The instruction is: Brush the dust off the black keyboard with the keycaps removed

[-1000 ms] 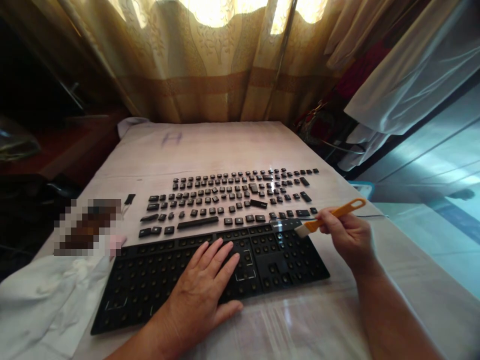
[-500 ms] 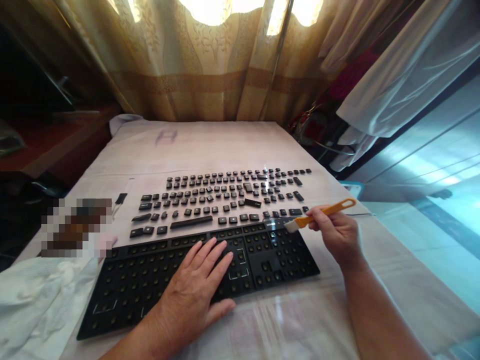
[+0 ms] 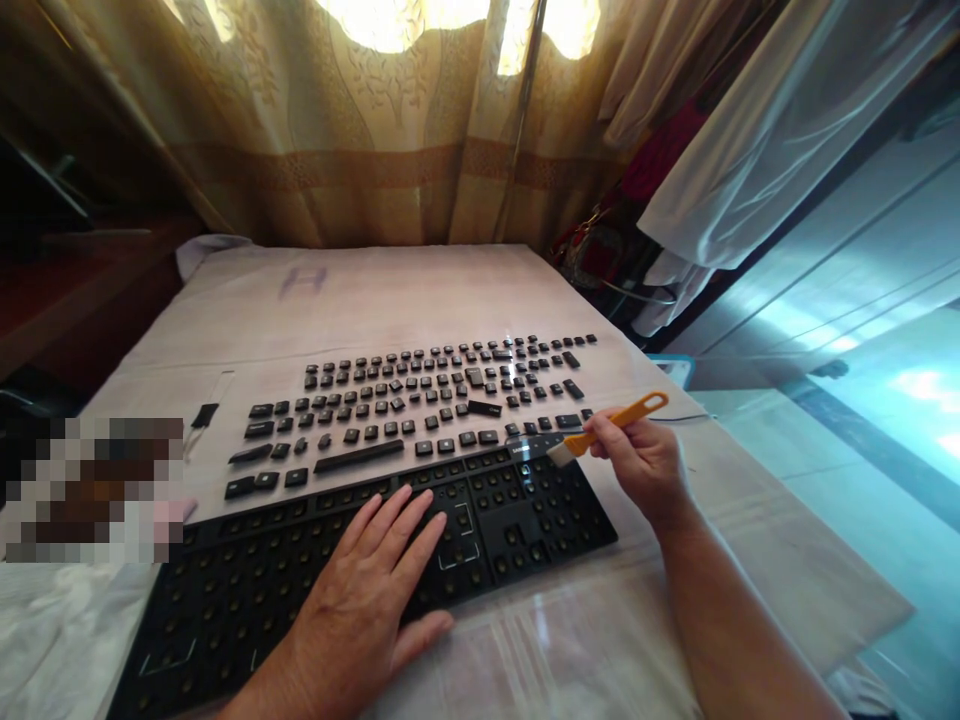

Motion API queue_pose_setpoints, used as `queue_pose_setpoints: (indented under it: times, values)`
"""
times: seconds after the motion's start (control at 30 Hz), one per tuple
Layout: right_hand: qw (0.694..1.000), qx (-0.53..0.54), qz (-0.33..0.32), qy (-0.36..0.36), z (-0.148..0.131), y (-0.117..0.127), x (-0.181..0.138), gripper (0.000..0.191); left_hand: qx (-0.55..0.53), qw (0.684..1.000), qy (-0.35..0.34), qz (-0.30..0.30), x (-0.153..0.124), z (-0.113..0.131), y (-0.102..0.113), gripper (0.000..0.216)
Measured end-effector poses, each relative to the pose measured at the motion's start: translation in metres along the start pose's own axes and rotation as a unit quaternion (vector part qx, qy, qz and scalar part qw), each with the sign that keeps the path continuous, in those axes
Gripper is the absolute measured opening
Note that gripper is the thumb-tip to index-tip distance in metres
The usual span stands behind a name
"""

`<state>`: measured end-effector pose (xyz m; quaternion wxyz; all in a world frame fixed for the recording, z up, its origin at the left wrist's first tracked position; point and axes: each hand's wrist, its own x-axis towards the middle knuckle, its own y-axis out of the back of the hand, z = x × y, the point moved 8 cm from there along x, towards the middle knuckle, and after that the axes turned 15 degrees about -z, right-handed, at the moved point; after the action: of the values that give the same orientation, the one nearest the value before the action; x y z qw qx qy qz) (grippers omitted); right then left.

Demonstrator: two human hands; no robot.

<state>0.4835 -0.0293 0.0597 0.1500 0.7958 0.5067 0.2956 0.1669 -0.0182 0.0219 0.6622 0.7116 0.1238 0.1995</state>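
A black keyboard base [image 3: 491, 535] with its keycaps off lies slanted across the near part of the table. My left hand [image 3: 375, 570] rests flat on its middle, fingers stretched out and thumb at the near edge. Pinched in my right hand [image 3: 637, 455] is a brush [image 3: 619, 416] with an orange handle and pale bristles. The bristle end meets the upper right of the base, by the printed label. Beyond the base, loose black keycaps [image 3: 446, 446] are laid out in rows, the long spacebar [image 3: 358, 457] among them.
A small black-ended tool [image 3: 205, 414] lies left of the keycaps. White crumpled cloth [image 3: 67, 630] is at the near left, beside a blurred-out patch. Curtains [image 3: 360, 180] hang behind the table [image 3: 405, 295]. Clothes [image 3: 705, 170] hang at the right.
The whole view has swung a little to the right, so everything sits further left. Against the keyboard base, my left hand and the brush have hardly moved.
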Motion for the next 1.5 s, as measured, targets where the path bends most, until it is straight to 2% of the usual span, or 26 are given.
queue_pose_setpoints:
  times: [0.23,0.4,0.53,0.67,0.8,1.0,1.27,1.5]
  values:
    - [0.998,-0.032,-0.042,-0.018,0.011,-0.007,0.002,0.036,0.002,1.000,-0.003,0.007,0.000,0.001,0.000,0.068]
    - [0.998,0.024,-0.056,-0.032,0.010,-0.011,0.002,0.037,0.003,1.000,0.005,-0.002,0.000,0.001,0.001,0.066]
    - [0.996,0.077,-0.029,-0.025,0.007,-0.007,0.001,0.036,0.003,1.000,0.001,-0.004,0.001,0.001,0.001,0.066]
    - [0.999,0.050,-0.015,-0.012,0.009,-0.003,0.001,0.034,-0.004,1.000,0.003,-0.003,0.001,0.001,0.000,0.067]
    - [0.999,0.009,-0.034,-0.021,0.015,-0.007,0.001,0.038,0.005,1.000,0.004,-0.001,0.001,0.001,0.000,0.067]
    - [0.996,0.044,-0.073,-0.035,0.014,-0.015,0.002,0.044,0.012,1.000,0.002,0.004,0.002,0.002,0.003,0.066]
    - [0.997,0.078,-0.017,-0.019,0.005,-0.002,0.002,0.035,-0.012,1.000,0.004,-0.014,0.001,0.000,-0.002,0.068]
    - [1.000,0.001,-0.028,-0.013,0.011,-0.004,0.002,0.031,-0.009,1.000,0.001,-0.008,0.000,-0.001,-0.002,0.069]
